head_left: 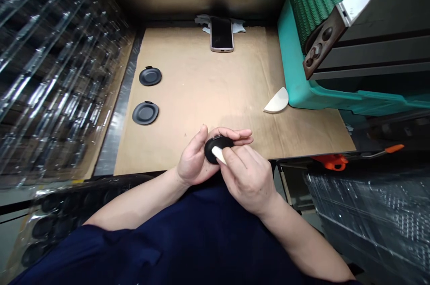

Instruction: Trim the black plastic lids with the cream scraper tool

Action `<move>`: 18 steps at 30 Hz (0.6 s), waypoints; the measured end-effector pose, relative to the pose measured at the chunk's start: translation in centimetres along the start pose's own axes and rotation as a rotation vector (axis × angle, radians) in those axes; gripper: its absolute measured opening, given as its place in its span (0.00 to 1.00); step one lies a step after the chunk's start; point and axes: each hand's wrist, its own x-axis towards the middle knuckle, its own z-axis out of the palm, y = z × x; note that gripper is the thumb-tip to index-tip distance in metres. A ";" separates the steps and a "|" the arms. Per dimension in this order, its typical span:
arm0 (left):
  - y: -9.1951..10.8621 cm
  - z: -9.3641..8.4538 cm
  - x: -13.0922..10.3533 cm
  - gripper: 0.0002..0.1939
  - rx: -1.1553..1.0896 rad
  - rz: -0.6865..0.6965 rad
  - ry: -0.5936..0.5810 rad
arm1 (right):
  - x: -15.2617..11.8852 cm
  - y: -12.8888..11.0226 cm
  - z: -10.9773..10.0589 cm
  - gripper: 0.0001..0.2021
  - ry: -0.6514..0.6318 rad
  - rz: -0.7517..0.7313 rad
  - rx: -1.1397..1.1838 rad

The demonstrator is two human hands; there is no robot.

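"What are your hands doing?"

"My left hand point(193, 164) is cradling the black disc point(222, 141), low in the centre of the frame, with the fingers supporting it and the thumb sticking up. My right hand point(250, 175) is pinching a small white piece point(218, 154) and holding its end against the disc's face."

"What's worrying you?"

"The disc slipping, mainly. My left thumb isn't clamping it, so a hard or off-centre push could be tipping it out of my fingers — probably toward my lap, since I'm holding it by the near edge of the cardboard point(201, 92)."

"And the surface?"

"If grit is sitting under the white piece, or my fingertips are rubbing the dark face, I'm risking scratches or smudges. I can't tell whether any is there."

"Anything around you?"

"Two similar discs, one point(150, 76) above the other point(145, 112), are lying at left of the frame; a sweeping left sleeve or forearm could be knocking them. A white half-round piece point(278, 100) is lying right of centre, just beside the teal bin point(289, 52) — a careless right elbow could be nudging it."
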 end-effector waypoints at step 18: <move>0.5 -0.1 -0.1 0.35 -0.073 -0.061 0.018 | -0.3 1.0 -1.2 0.12 0.067 0.215 0.210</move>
